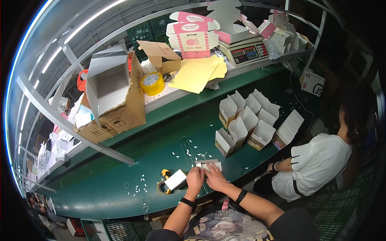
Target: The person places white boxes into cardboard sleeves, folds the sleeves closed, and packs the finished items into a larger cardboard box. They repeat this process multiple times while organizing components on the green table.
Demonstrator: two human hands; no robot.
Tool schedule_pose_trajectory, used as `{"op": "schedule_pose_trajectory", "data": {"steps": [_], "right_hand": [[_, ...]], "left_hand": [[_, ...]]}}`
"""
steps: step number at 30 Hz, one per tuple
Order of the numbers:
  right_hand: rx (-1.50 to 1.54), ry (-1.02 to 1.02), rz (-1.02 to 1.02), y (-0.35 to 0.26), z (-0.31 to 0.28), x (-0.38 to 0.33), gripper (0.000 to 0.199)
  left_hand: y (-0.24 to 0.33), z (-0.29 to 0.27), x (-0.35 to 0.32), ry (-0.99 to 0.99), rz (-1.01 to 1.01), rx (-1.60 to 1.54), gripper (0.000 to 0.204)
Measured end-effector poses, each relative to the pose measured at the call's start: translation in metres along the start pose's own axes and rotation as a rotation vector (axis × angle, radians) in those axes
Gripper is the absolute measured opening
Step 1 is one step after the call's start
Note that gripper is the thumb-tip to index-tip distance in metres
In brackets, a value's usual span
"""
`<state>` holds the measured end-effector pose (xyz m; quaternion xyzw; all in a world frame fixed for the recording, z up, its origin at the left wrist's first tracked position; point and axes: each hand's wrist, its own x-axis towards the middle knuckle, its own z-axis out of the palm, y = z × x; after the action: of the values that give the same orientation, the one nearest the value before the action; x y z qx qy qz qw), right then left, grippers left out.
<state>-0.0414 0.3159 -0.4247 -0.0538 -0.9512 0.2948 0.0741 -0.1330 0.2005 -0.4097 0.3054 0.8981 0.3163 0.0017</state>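
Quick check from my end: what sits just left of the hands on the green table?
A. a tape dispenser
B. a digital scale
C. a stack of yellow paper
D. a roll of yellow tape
A: a tape dispenser lies on the green table right beside the left hand; both hands, left and right hand, press on a small flat carton. The scale, yellow paper and yellow tape sit up on the shelf.

- The small white carton [209, 165] lies flat on the green table, at its near edge, under the fingertips of both hands.
- It is folded, not yet opened up, and only its far part shows beyond the fingers.
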Motion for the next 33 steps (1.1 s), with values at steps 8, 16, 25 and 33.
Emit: {"op": "schedule_pose_trajectory", "data": {"steps": [8,16,25,33], "right_hand": [[0.202,0.021,0.017,0.02,0.009,0.005,0.046],[-0.124,-0.049,-0.071,-0.02,-0.021,0.003,0.054],[-0.416,-0.035,-0.034,-0.007,0.005,-0.004,0.055],[-0.069,0.046,-0.196,0.025,-0.029,-0.027,0.041]], "left_hand": [[-0.001,-0.009,-0.01,0.062,0.245,0.015,0.012],[-0.051,0.022,0.007,-0.192,-0.222,-0.114,0.037],[-0.024,0.031,-0.026,-0.127,-0.282,-0.335,0.035],[-0.018,0.048,-0.012,0.045,-0.285,-0.175,0.031]]}}
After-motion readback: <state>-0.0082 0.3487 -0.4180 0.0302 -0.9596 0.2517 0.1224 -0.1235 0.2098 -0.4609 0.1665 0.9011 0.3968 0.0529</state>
